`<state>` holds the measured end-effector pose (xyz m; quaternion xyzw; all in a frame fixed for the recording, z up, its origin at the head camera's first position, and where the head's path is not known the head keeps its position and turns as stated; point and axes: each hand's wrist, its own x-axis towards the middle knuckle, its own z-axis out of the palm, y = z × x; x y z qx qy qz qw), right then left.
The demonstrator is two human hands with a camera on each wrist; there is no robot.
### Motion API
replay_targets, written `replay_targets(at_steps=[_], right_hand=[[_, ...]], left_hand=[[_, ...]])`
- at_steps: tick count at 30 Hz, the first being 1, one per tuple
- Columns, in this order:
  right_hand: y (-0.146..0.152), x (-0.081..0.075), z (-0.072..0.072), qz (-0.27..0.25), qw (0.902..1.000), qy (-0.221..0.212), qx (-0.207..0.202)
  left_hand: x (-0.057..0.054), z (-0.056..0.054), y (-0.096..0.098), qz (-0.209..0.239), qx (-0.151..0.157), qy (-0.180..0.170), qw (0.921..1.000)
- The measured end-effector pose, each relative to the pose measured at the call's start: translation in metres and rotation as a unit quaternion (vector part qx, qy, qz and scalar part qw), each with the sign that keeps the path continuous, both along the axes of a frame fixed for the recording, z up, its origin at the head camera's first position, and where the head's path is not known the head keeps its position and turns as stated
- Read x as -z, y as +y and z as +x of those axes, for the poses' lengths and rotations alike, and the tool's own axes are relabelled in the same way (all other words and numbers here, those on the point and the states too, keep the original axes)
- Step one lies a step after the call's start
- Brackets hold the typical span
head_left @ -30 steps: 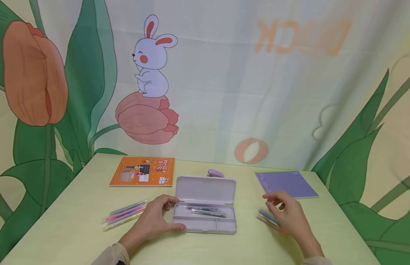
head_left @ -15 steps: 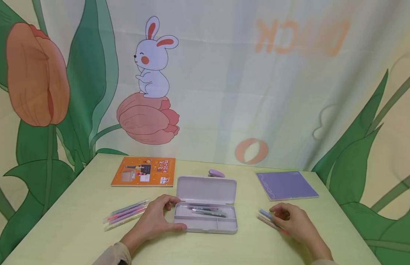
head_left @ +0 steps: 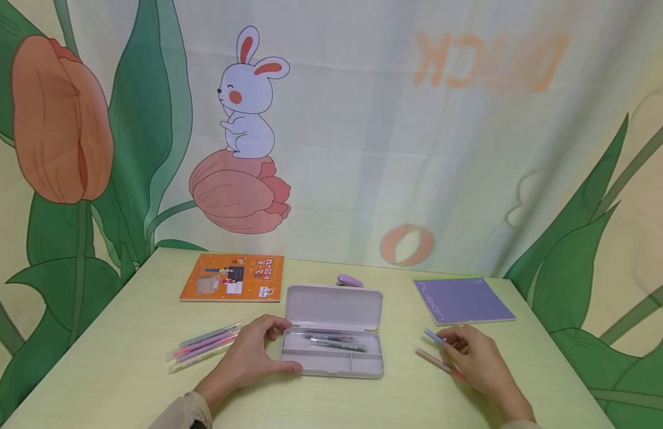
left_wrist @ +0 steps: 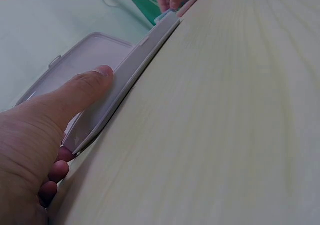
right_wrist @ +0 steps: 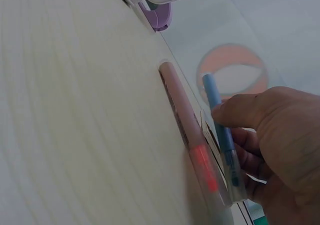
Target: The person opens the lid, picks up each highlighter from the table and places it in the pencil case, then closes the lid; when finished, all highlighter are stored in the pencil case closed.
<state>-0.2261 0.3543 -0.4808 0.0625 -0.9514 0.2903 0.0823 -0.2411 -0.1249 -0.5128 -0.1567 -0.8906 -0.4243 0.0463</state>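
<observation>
My right hand [head_left: 478, 360] pinches a blue highlighter pen [head_left: 433, 336] between thumb and fingers, its end tilted up off the table. Just beside it a pink highlighter pen [right_wrist: 177, 92] with a clear cap lies on the table. My left hand [head_left: 251, 354] grips the left end of a pale grey-lilac pencil case [head_left: 323, 363]; the thumb lies over the front edge and the fingers go behind the side. The case stands with its lid [head_left: 333, 308] raised. In its rear compartment lie a dark green pen [head_left: 339, 345] and a purplish pen [head_left: 331, 336].
Several coloured pens [head_left: 202, 351] lie side by side left of my left hand. Toward the back are an orange book [head_left: 229, 280], a purple stapler-like object [head_left: 349, 280] behind the lid, and a purple notebook [head_left: 465, 300] on the right. A printed curtain [head_left: 336, 149] hangs behind the table.
My right hand has come down to the pens and taken hold of the blue highlighter pen, lifting it slightly away from the pink one. My left hand stays on the pencil case.
</observation>
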Motion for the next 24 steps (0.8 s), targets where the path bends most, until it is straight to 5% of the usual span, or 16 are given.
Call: replay_targets(at_steps=[14,24], right_hand=[[-0.014,-0.006,0.000,-0.033,0.9910,0.126,-0.031],[-0.059,-0.011,-0.012,-0.070,0.9833,0.127,-0.110]], left_hand=[[-0.001,0.001,0.000,0.001,0.001,0.000,1.0000],[0.000,0.000,-0.002,0.000,0.007,0.007,0.9999]])
